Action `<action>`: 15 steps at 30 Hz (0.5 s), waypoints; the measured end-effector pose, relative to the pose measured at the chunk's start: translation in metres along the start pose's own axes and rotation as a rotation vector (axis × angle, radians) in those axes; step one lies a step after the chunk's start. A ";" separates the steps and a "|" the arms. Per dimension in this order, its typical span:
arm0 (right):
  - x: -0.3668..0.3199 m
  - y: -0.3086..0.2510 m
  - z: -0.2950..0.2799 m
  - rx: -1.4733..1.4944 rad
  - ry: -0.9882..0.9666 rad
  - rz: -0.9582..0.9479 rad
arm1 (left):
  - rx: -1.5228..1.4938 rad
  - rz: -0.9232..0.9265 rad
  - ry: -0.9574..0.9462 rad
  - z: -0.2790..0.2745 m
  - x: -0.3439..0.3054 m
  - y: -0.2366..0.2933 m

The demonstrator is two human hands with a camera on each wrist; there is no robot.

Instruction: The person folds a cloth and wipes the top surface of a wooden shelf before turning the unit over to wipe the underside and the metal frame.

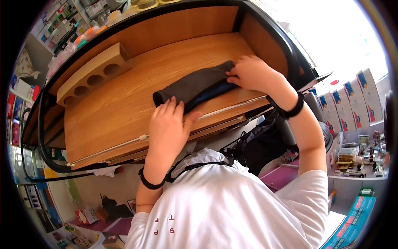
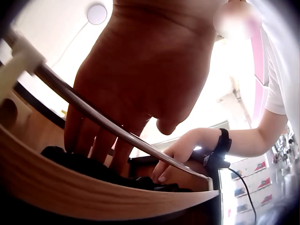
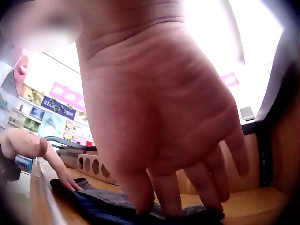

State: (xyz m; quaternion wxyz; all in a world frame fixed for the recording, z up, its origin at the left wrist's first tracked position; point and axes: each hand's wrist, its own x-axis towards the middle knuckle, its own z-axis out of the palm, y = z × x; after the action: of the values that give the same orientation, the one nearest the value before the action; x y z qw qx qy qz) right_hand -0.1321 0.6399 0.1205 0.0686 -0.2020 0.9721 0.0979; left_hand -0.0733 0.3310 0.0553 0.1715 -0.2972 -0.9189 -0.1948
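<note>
A folded dark grey cloth (image 1: 192,85) with a navy blue side lies lengthwise on the wooden shelf board. My left hand (image 1: 168,126) rests its fairly straight fingertips on the cloth's left end, thumb out to the side toward the front edge. At the other end, my right hand (image 1: 255,74) touches the cloth with its fingertips. The right wrist view shows the right palm (image 3: 159,103) over the cloth (image 3: 112,204), its fingers pointing down and spread. In the left wrist view, the left hand (image 2: 140,70) reaches over a metal rail, fingertips at the dark fabric (image 2: 93,166).
A wooden block with round holes (image 1: 93,76) stands along the back left of the shelf board (image 1: 112,120). Black tubing (image 1: 286,39) frames the shelf, and a thin rail (image 1: 120,147) runs along its front. Boxed packets (image 1: 350,101) hang at the right.
</note>
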 end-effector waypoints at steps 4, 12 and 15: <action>-0.068 0.013 0.012 0.025 -0.009 0.171 | -0.102 0.124 -0.005 0.019 0.008 0.035; -0.058 0.023 0.029 0.226 0.005 0.171 | -0.095 0.097 0.059 0.022 -0.001 0.041; -0.036 0.017 0.020 0.164 -0.094 0.128 | -0.076 0.012 0.065 0.009 -0.010 0.029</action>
State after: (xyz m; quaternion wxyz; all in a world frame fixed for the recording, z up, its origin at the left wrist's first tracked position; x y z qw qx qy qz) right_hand -0.1048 0.6728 0.1103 0.1240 -0.1285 0.9834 0.0315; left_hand -0.0495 0.3514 0.0506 0.1909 -0.3025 -0.9029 -0.2383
